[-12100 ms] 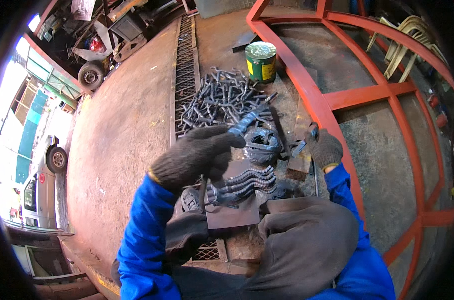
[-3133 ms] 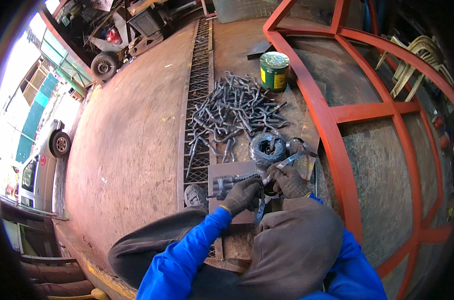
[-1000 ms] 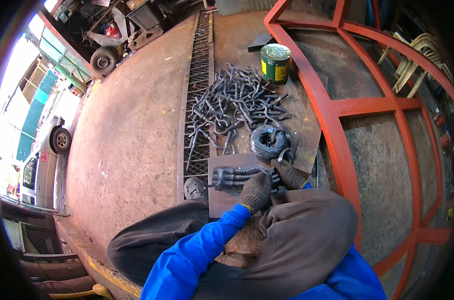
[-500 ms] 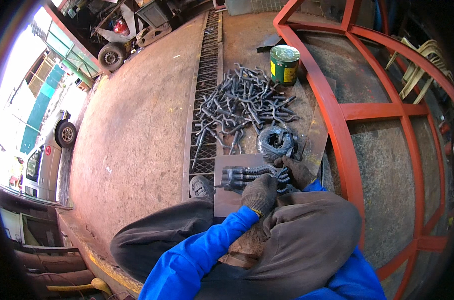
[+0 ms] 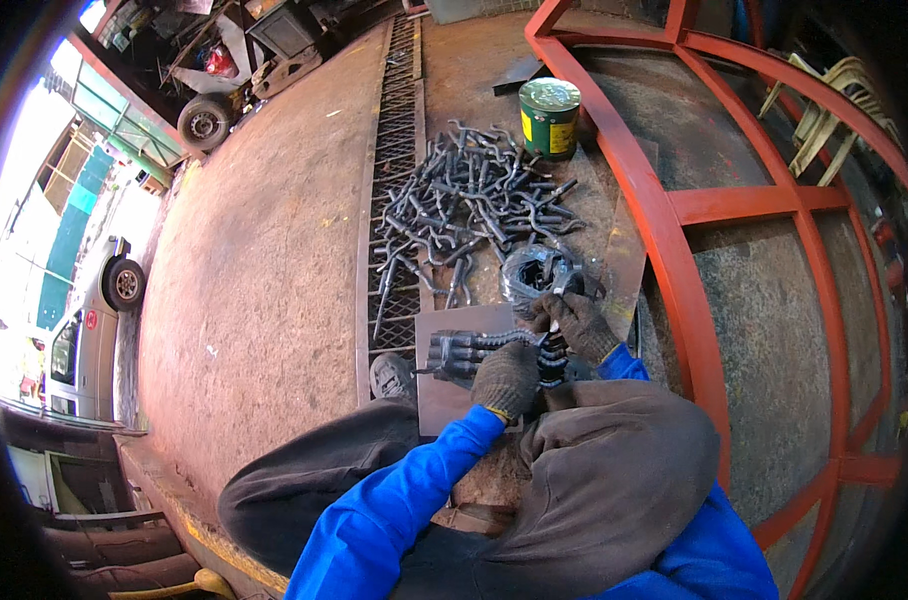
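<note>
Dark grey, a bundle of wavy rods (image 5: 461, 353) is lying on a flat plate (image 5: 442, 408) near a dark trouser knee (image 5: 634, 430). The gloved left hand (image 5: 507, 380) is gripping the bundle's right part with curled fingers. The gloved right hand (image 5: 582, 325) is holding its fingers bent near a black roll (image 5: 521, 284); whether they are gripping anything, I cannot tell.

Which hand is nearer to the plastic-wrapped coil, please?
Right. The right hand is at the near edge of the coil; the left hand is farther back, on the lined-up rods.
</note>
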Demonstrator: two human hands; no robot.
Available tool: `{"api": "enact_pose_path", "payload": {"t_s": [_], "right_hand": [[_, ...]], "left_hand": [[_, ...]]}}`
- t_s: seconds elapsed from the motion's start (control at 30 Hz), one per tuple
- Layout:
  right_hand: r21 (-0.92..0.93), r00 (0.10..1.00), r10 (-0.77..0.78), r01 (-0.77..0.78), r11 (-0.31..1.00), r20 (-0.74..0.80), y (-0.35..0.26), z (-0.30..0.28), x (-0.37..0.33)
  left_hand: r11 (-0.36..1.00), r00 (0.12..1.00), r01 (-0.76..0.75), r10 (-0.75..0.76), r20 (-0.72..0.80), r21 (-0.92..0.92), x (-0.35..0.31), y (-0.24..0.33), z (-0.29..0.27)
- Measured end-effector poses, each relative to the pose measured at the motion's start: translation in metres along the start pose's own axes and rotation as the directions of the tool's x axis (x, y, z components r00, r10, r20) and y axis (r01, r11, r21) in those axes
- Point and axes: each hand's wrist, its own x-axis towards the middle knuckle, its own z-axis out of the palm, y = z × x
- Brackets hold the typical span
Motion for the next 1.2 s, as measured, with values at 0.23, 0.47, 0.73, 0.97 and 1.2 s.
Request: {"api": "enact_pose_path", "payload": {"t_s": [0.23, 0.47, 0.73, 0.97, 1.2], "right_hand": [[0.313, 0.999, -0.032, 0.028, 0.949, 0.010, 0.025, -0.005, -0.026], [0.251, 0.983, 0.178, -0.183, 0.951, 0.044, 0.004, 0.004, -0.030], [0.054, 0.972, 0.200, -0.194, 0.979, -0.126, 0.017, -0.002, -0.012], [-0.372, 0.999, -0.013, -0.005, 0.928, -0.048, 0.006, -0.007, -0.013], [-0.308, 0.948, 0.297, -0.250, 0.918, 0.117, -0.059, -0.022, -0.019]], "left_hand": [[0.998, 0.999, 0.029, -0.028, 0.029, -0.050, 0.008, 0.007, -0.004], [0.959, 0.983, 0.168, -0.146, 0.107, -0.230, 0.025, 0.003, -0.015], [0.881, 0.935, 0.293, -0.184, 0.302, -0.372, 0.030, 0.000, -0.014], [0.674, 0.811, 0.475, -0.085, 0.579, -0.566, 0.016, 0.000, -0.038], [0.913, 0.859, -0.406, 0.367, 0.357, 0.039, -0.007, -0.018, -0.010]]}}
